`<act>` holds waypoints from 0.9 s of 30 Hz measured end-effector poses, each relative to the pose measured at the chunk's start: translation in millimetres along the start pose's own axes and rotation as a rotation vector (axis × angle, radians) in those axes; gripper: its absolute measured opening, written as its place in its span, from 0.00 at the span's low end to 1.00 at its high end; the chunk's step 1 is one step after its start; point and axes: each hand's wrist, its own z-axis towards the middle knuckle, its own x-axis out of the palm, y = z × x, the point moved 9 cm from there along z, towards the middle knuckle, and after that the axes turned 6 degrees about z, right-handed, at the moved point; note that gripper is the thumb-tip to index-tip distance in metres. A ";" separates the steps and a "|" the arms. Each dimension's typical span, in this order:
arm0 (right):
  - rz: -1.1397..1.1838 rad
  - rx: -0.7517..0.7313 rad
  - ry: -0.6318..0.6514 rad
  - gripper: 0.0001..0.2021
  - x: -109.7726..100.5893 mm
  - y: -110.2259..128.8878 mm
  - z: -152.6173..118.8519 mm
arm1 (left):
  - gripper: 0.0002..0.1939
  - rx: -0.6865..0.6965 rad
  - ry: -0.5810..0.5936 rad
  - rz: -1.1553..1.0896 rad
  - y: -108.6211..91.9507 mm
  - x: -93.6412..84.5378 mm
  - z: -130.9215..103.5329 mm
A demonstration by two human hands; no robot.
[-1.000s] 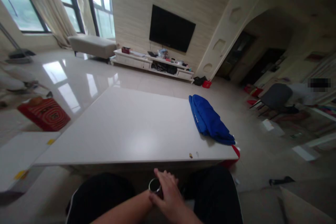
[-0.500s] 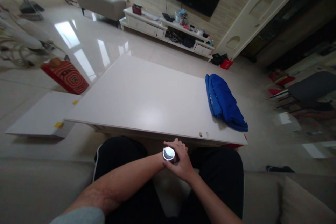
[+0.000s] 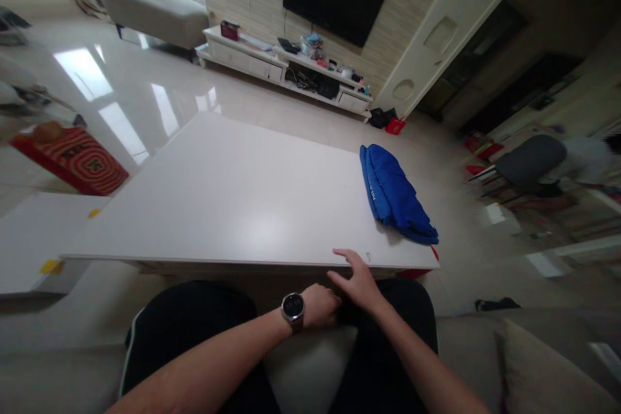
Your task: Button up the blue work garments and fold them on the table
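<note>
Over my lap, my left hand [image 3: 321, 305] has its fingers curled in and appears to hold nothing; its fingertips are partly hidden. On that wrist sits a round watch [image 3: 293, 306] with a dark face showing digits. My right hand [image 3: 359, 283] is at the near edge of the white table [image 3: 233, 194], thumb and fingers apart, with nothing visible between them. Just beyond its fingers lies a tiny object [image 3: 368, 257], too small to name. A folded blue garment [image 3: 400, 197] with white lettering rests at the table's right end.
A red paper bag [image 3: 80, 158] stands left of the table, behind a low white surface with yellow corner pieces [image 3: 51, 266]. Across the floor are a cluttered TV cabinet [image 3: 247, 63] and a grey bench [image 3: 155, 13]. A dark grey chair [image 3: 531, 158] is at the right.
My right hand has left the watch and moved to the table edge, its fingers spreading. My left hand has shifted slightly down. The watch face went from bright glare to dark. The view has turned right.
</note>
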 end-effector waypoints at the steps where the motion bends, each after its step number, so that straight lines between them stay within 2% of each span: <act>1: -0.106 0.035 -0.056 0.22 -26.2 -22.7 14.3 | 0.03 0.039 0.039 -0.015 -5.3 2.5 7.0; 3: -0.365 0.131 -0.111 0.20 -77.8 -68.9 44.8 | 0.08 0.067 0.154 -0.202 -14.3 14.0 16.1; 5: -0.611 0.256 -0.132 0.21 -124.7 -111.2 75.2 | 0.13 -0.008 0.218 -0.502 -15.9 24.2 21.0; 7: -0.780 0.346 -0.129 0.25 -158.4 -143.3 104.9 | 0.13 -0.094 0.134 -0.625 -8.5 23.2 24.6; 9: -0.854 0.413 -0.090 0.31 -174.4 -169.8 132.5 | 0.09 -0.112 -0.038 -0.546 1.5 10.8 27.0; 11: -0.874 0.483 -0.012 0.37 -173.9 -195.6 154.8 | 0.08 -0.148 -0.100 -0.489 12.3 6.0 28.2; 14: -0.899 0.541 0.108 0.42 -155.1 -228.1 176.0 | 0.09 -0.265 -0.040 -0.485 27.8 11.5 29.0; 18: -0.951 0.502 0.157 0.39 -130.2 -248.3 185.8 | 0.09 -0.214 -0.133 -0.158 22.4 -6.8 27.6; 23: -0.995 0.445 0.167 0.31 -125.7 -242.8 186.1 | 0.13 -0.179 -0.031 -0.105 11.9 -2.4 26.2; 27: -0.997 0.404 0.196 0.29 -114.0 -217.7 185.3 | 0.13 -0.138 -0.012 -0.023 8.6 6.8 26.8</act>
